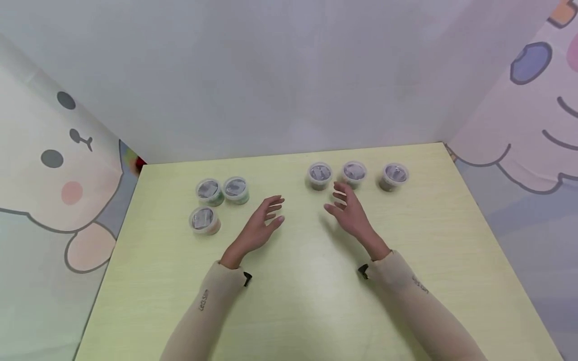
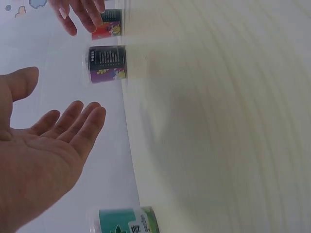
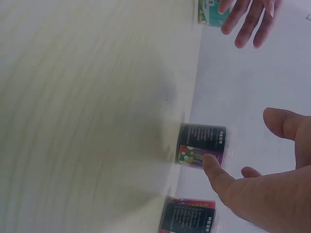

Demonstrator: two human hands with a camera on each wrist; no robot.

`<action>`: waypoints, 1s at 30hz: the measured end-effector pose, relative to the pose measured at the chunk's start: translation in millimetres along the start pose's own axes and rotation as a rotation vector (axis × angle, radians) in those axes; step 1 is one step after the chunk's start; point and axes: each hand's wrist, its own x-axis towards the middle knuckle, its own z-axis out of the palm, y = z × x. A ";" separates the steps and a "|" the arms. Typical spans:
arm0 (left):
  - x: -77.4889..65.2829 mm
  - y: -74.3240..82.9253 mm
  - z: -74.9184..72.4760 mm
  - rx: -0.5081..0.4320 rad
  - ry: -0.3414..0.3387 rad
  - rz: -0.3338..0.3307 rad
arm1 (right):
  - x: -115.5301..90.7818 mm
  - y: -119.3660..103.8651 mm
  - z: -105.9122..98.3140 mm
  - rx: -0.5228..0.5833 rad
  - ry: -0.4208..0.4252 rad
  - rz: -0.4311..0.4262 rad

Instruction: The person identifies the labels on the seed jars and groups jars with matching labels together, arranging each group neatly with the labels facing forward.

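Both hands are raised over the pale yellow table, fingers loosely extended and holding nothing. My left hand (image 1: pixel 258 228) is to the right of three small lidded tubs: a back-left tub (image 1: pixel 209 193), a back-right tub (image 1: pixel 236 190) and a nearer tub (image 1: pixel 204 220). The right hand (image 1: pixel 353 215) is just in front of three more: a left tub (image 1: pixel 319 175), a middle tub (image 1: pixel 354 172) partly behind its fingertips, and a right tub (image 1: pixel 394 176). In the left wrist view, a tub with a black and purple label (image 2: pixel 107 64) and a teal-labelled tub (image 2: pixel 127 222) show.
The table (image 1: pixel 289 311) ends at a plain pale backdrop (image 1: pixel 289 80). Side curtains with cartoon animals hang at the left (image 1: pixel 40 190) and right (image 1: pixel 519 130). Both forearms wear pale sleeves, with a small black piece (image 1: pixel 363 271) at the right cuff.
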 end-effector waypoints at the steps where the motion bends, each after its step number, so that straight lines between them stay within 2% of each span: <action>1: 2.2 -0.1 1.5 -0.002 -0.001 -0.002 | 0.7 0.3 -0.2 -0.002 0.002 0.000; 13: 34.4 1.1 17.3 -0.036 0.026 -0.039 | 10.0 1.2 -0.6 -0.025 -0.002 0.016; 30: 66.7 0.6 38.5 -0.051 0.043 -0.102 | 28.5 4.6 6.1 -0.081 0.010 0.058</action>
